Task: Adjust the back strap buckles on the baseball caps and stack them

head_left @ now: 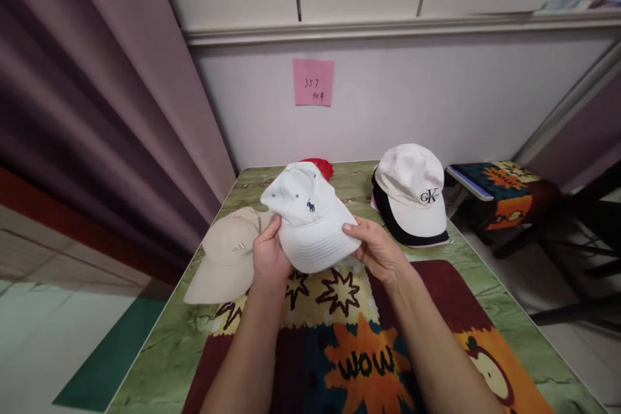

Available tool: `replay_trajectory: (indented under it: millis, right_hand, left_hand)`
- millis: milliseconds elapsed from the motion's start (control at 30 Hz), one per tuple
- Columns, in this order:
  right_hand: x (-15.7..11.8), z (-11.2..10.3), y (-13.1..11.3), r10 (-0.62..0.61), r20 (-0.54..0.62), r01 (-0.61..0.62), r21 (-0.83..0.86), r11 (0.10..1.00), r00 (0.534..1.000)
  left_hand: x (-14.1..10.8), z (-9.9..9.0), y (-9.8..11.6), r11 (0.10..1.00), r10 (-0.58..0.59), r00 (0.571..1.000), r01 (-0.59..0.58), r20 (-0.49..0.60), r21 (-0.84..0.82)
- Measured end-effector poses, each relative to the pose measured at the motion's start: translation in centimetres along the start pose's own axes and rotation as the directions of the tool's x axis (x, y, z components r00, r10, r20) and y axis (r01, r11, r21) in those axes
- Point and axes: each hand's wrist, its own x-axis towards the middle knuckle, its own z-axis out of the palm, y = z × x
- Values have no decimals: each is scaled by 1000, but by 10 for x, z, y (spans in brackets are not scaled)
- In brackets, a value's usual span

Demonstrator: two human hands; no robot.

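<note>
Both my hands hold a white baseball cap with a small dark blue logo, lifted above the table, its brim tilted toward me. My left hand grips its left edge, thumb on top. On the brim's right side, my right hand pinches the edge between thumb and fingers. A beige cap lies just left of my left hand. At the right stands a stack of caps, a white lettered cap over a black one. Something red shows partly behind the held cap.
The green wood-patterned table carries a colourful mat in front of me. A pink note is stuck on the wall behind. Purple curtains hang at the left. A stool with a patterned cover stands at the right.
</note>
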Motion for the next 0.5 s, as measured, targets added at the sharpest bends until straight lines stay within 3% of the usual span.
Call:
replay_trajectory:
  millis: [133,300,400,500]
  right_hand:
    - [-5,2,-9,-59,3,59,22,998,998]
    - [-11,-14,-23,-255,-67,256,0,967,965]
    - [-8,-26,-40,-391,-123,389,-40,920,912]
    - [5,-44,-73,-550,-193,541,-98,835,813]
  left_hand:
    - [-4,4,-1,996,-16,999,11,49,85]
    - [-17,14,3,949,-182,960,115,214,293]
    - [-21,15,6,908,-226,944,116,239,403]
    - [-21,12,8,883,-203,962,98,185,459]
